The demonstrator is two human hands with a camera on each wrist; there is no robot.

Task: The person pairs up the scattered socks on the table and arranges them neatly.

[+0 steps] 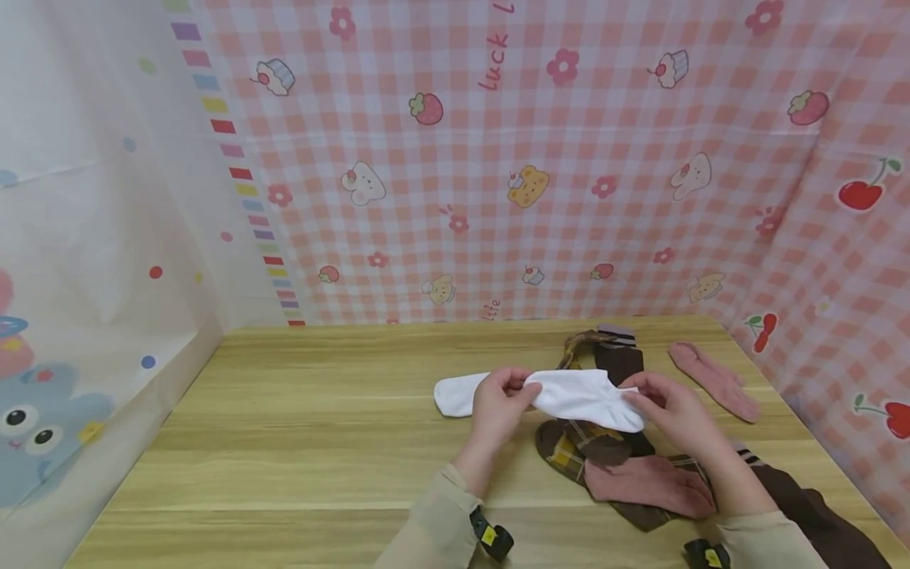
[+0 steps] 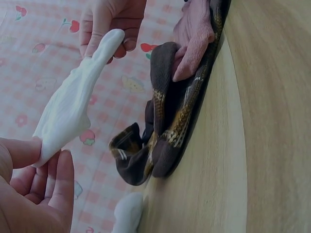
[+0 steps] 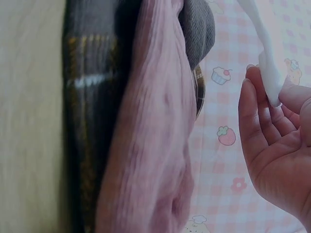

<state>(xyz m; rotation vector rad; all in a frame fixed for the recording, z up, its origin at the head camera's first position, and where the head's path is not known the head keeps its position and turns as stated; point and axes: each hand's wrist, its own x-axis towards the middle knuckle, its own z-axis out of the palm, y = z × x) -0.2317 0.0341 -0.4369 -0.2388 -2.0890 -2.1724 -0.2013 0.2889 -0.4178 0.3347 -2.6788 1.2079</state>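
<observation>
A white ankle sock [image 1: 576, 395] is stretched sideways between both hands, above the table. My left hand [image 1: 499, 403] pinches its left end between thumb and fingers; my right hand [image 1: 671, 411] pinches the other end. In the left wrist view the sock [image 2: 68, 107] slants up from the left thumb to the right fingers. The right wrist view shows its end [image 3: 272, 73] between thumb and fingertips. A second white sock [image 1: 458, 393] lies on the table behind the left hand, partly hidden by it.
Under and around the held sock lie brown plaid socks [image 1: 562, 454], a pink sock [image 1: 647, 484] and a dark striped sock [image 1: 620, 363]. Another pink sock [image 1: 714, 381] is at the back right, a dark brown one [image 1: 810, 506] near the right edge. Patterned cloth [image 1: 490, 182] hangs behind the wooden table [image 1: 284, 442].
</observation>
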